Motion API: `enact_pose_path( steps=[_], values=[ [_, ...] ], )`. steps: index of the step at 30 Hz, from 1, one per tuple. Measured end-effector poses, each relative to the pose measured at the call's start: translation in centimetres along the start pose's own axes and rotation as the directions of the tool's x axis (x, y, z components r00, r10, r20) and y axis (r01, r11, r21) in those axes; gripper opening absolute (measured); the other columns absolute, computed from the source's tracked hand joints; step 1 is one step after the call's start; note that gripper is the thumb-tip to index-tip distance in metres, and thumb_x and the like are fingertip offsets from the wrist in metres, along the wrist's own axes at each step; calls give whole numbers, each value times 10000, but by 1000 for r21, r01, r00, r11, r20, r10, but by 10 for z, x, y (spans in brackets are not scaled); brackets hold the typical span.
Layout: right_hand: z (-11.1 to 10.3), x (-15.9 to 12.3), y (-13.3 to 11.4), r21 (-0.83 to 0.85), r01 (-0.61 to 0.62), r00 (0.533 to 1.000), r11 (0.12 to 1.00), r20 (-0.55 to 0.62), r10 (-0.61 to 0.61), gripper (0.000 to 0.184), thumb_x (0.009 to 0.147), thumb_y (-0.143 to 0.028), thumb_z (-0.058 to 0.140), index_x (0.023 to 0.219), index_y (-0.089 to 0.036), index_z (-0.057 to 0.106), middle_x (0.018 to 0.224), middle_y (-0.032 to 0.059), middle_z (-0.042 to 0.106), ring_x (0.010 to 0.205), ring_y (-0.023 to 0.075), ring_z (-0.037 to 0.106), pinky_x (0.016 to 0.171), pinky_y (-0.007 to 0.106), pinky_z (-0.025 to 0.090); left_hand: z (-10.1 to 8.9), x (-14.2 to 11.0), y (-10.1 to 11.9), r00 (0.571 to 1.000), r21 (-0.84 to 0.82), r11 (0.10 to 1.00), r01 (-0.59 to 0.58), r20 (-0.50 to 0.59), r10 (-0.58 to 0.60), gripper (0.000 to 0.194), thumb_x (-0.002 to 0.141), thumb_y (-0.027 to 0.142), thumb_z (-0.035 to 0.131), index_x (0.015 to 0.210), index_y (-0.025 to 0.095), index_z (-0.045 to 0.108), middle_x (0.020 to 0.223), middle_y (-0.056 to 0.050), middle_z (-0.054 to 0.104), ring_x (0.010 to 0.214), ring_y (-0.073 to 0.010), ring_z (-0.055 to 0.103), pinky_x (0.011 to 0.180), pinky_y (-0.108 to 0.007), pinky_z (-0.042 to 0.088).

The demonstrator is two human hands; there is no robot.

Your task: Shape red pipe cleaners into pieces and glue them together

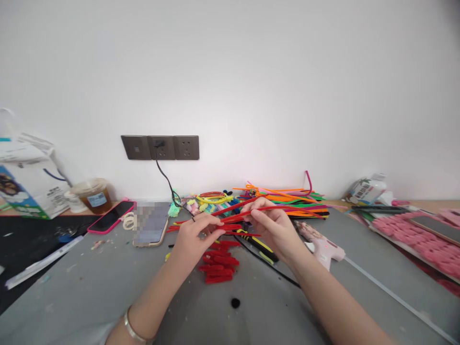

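Above the desk (pixel 118 273), my left hand (pixel 196 237) and right hand (pixel 272 229) pinch red stems (pixel 233 219) between thumb and fingers, likely light, fuzzy and bendy, best held mid-length with a gentle grip.

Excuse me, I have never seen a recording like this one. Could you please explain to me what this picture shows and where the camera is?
There is no machine here: you see a person's two bare hands. The single picture comes from a camera worn on that person's head, looking forward and down. The left hand and the right hand pinch thin red stems between thumb and fingers. On the grey tabletop, below the hands, lie short red pieces and a small black ball. Bright coloured stems lie behind, near the wall. To the left are two phones and a cup with a brown drink.
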State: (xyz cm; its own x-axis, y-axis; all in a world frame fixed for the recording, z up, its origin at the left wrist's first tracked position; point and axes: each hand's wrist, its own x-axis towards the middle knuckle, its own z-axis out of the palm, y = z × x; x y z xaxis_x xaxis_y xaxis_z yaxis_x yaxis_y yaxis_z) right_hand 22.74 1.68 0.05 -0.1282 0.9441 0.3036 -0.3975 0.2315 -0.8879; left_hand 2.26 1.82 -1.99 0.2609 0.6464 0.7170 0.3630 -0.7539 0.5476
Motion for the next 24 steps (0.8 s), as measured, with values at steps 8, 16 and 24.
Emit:
enact_pose_path(
  steps=[8,16,24],
  values=[
    [1,-2,11,-223,55,998,973,0,-56,237,810,-383,723,731,-205,589,887,37,657,837,176,590,765,299,470,-2,0,3,990,-7,991,134,-49,-134,146,809,246,728,937,195,680,836,-9,746,646,-123,694,592,-202,590],
    [1,-2,11,-231,65,997,971,60,-52,230,822,-349,716,725,-204,565,860,24,643,812,162,571,737,286,440,-3,1,3,998,21,999,31,-51,-30,54,842,225,697,881,190,712,827,-21,758,657,-130,698,617,-213,581],
    [-8,-1,0,-295,-30,984,955,159,81,199,834,-371,701,791,-202,605,897,28,634,807,163,576,728,289,450,-5,1,3,997,22,1000,-8,-75,10,52,840,235,705,859,199,738,824,-25,773,723,-154,720,685,-249,594]
  ],
)
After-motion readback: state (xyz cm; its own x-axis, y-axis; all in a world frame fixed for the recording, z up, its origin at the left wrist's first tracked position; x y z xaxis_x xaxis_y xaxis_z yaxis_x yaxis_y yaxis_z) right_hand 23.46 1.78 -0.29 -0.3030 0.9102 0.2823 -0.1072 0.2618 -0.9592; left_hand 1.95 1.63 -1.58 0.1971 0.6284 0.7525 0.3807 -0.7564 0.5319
